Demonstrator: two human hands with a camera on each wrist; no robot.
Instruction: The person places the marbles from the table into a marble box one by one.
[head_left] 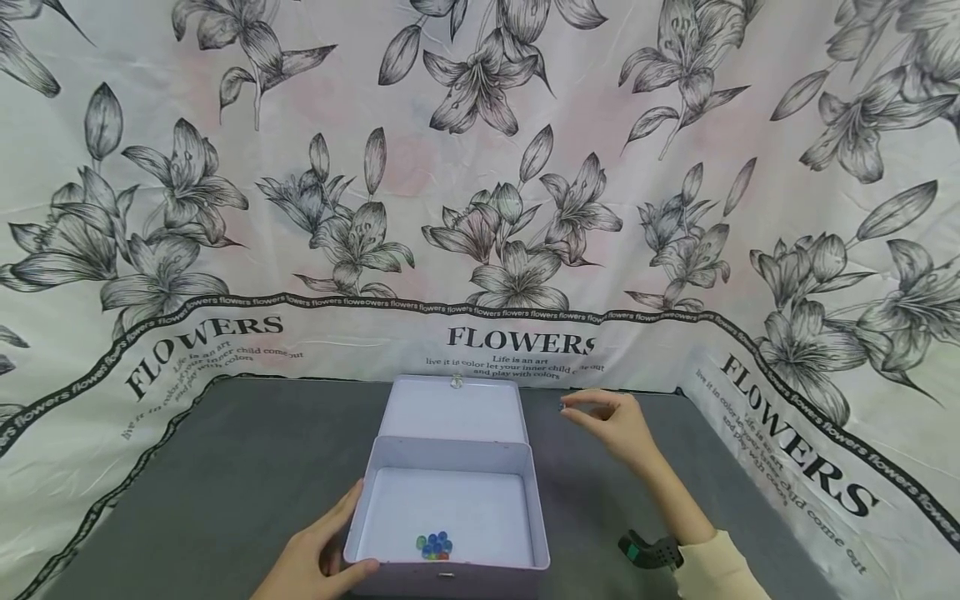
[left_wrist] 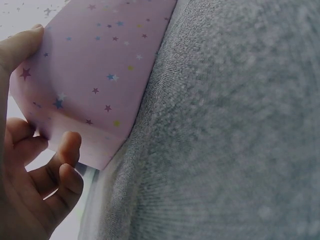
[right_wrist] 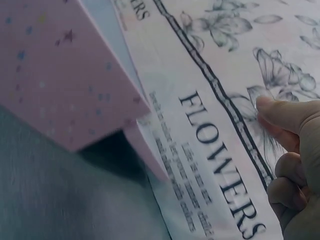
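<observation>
An open-lidded box (head_left: 480, 563) stands on the grey table, pale lilac inside and pink with small stars outside (left_wrist: 100, 65). Several blue, green and red marbles (head_left: 435, 547) lie together near its front wall. My left hand (head_left: 318, 546) grips the box's front left corner, thumb at the front rim and fingers along the left side. Beyond the box's right side, my right hand (head_left: 611, 421) is raised and pinches a small blue marble (head_left: 562, 407) between thumb and forefinger. In the right wrist view the pinching fingers hide that marble.
The lid (head_left: 453, 408) lies folded back behind the box, with a small clasp at its far edge. A white flower-printed cloth (head_left: 517, 346) hangs behind the grey table (head_left: 247, 467) and along its sides. A dark band (head_left: 648, 552) sits around my right wrist.
</observation>
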